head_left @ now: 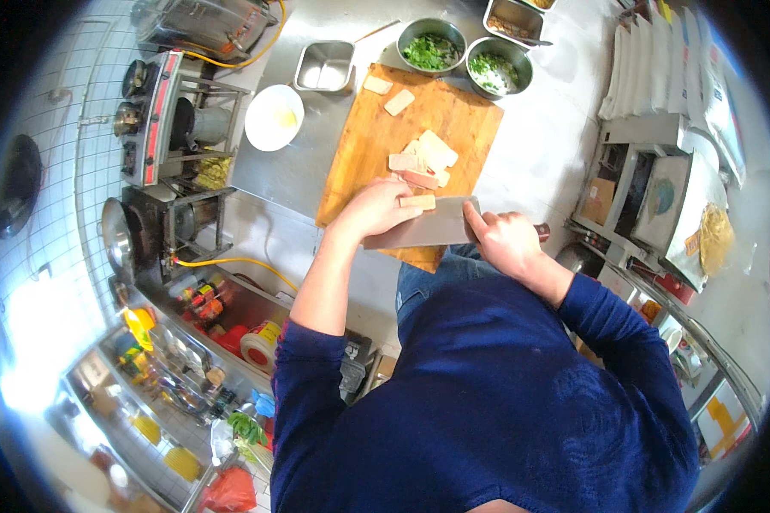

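Observation:
My right hand (509, 244) grips a cleaver (428, 227) at its dark handle, forefinger stretched along the blade. The broad blade lies over the near end of a wooden cutting board (359, 154). At the blade's far edge, my left hand (375, 208) has its fingers closed on a small tan piece of what looks like luncheon meat (417, 203). Just beyond lies a loose pile of pinkish slices (435, 152), and two more pieces, a near one (399, 103) and a far one (377, 85), rest toward the board's far left.
Two round bowls of chopped greens, a left one (432, 50) and a right one (498, 68), stand at the board's far end. Left of it are a square metal pan (325, 67) and a white bowl (265, 128). A gas stove (154, 120) stands farther left.

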`<state>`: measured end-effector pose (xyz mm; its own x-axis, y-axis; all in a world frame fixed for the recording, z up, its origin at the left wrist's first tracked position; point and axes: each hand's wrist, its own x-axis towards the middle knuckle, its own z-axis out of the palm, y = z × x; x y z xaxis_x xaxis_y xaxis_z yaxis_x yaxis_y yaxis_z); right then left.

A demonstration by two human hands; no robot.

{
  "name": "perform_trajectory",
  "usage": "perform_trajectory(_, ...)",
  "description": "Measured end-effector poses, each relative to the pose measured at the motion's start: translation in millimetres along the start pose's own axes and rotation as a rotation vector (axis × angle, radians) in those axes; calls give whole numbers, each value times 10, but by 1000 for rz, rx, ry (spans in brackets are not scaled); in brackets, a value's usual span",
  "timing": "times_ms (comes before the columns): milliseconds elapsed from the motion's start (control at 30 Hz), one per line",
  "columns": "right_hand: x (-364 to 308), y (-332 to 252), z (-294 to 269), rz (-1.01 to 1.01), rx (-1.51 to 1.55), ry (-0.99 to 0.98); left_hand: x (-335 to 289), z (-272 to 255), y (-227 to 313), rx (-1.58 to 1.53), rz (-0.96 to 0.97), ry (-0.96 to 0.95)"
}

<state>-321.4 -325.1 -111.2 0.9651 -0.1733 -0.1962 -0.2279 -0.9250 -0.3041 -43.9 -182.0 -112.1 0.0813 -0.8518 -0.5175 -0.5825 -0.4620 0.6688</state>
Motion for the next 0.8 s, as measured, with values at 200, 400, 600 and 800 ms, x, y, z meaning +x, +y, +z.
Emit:
perform_trajectory(200, -60, 7, -52, 26, 44, -15, 111, 64, -65, -130, 80, 74)
perform_trajectory(400, -107, 5, -19, 72, 54, -33, 182, 166, 4, -448, 43, 35)
perform_trajectory(600, -134, -63, -113, 76, 54, 20, 233, 46, 38, -158, -90, -124)
perform_trajectory(800, -98, -321, -135, 177, 29, 15, 228, 28, -64, -223, 41, -64)
